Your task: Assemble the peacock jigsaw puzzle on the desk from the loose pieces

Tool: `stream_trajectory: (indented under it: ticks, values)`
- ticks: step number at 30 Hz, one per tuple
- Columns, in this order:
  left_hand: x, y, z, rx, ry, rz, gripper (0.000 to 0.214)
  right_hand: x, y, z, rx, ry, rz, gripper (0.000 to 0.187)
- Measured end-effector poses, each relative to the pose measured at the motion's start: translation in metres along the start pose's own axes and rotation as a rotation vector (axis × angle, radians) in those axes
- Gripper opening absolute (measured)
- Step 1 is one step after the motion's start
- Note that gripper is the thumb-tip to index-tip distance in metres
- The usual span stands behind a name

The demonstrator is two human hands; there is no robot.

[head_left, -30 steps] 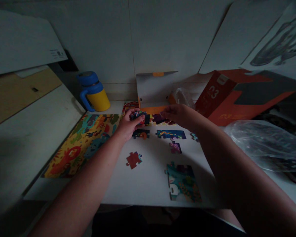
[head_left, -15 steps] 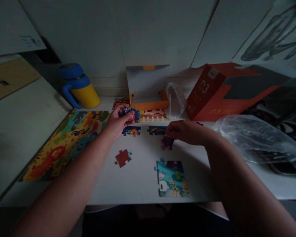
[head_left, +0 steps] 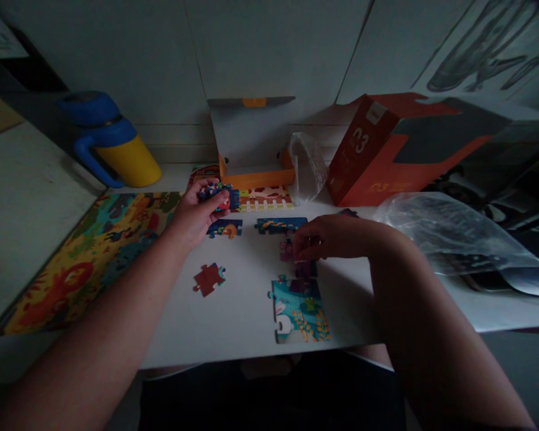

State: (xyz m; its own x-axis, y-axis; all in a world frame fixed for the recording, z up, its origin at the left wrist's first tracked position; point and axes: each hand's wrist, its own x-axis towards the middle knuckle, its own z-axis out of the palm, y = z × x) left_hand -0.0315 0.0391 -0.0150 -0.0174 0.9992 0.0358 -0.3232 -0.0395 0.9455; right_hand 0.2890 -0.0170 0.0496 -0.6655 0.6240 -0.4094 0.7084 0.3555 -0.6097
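Observation:
My left hand point(head_left: 189, 216) is closed around several puzzle pieces point(head_left: 222, 199), held above the white table. With bent fingers, my right hand point(head_left: 327, 236) grips a purple puzzle piece point(head_left: 305, 270), partly hidden under the fingers. Just below it lies a joined teal section point(head_left: 299, 311) with a white rabbit and orange plants. Above the right fingers is a dark blue strip point(head_left: 276, 225). Another dark blue piece point(head_left: 225, 228) sits below the left hand. A loose red-brown piece point(head_left: 209, 279) lies between my arms.
A yellow animal picture sheet point(head_left: 94, 251) covers the table's left side, with a blue-and-yellow mug point(head_left: 128, 155) behind. At the back are an open orange box point(head_left: 258, 178) and a clear plastic wrapper point(head_left: 306, 173). A large orange box point(head_left: 386, 161) and a plastic bag point(head_left: 444, 233) stand right.
My right hand has moved the purple piece down towards the teal section. The left hand keeps its hold on the puzzle pieces. The camera view has shifted slightly.

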Motion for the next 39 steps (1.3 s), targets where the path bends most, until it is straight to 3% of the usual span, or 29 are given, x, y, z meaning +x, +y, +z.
stream_trajectory:
  ticks: [11, 25, 31, 39]
  values:
    - [0.002, -0.001, 0.001, 0.022, 0.012, 0.007, 0.047, 0.001, 0.008, 0.009, -0.003, 0.075, 0.057, 0.023]
    - [0.001, -0.001, 0.001, 0.016, 0.005, 0.006, 0.047, 0.007, -0.005, 0.021, -0.204, 0.097, 0.053, 0.039]
    - [0.003, -0.004, -0.002, 0.025, -0.002, 0.005, 0.046, 0.011, -0.003, 0.019, -0.269, 0.335, 0.084, 0.040]
    - [0.003, -0.005, -0.003, 0.018, 0.008, 0.009, 0.044, 0.015, -0.004, 0.023, -0.286, 0.293, 0.118, 0.041]
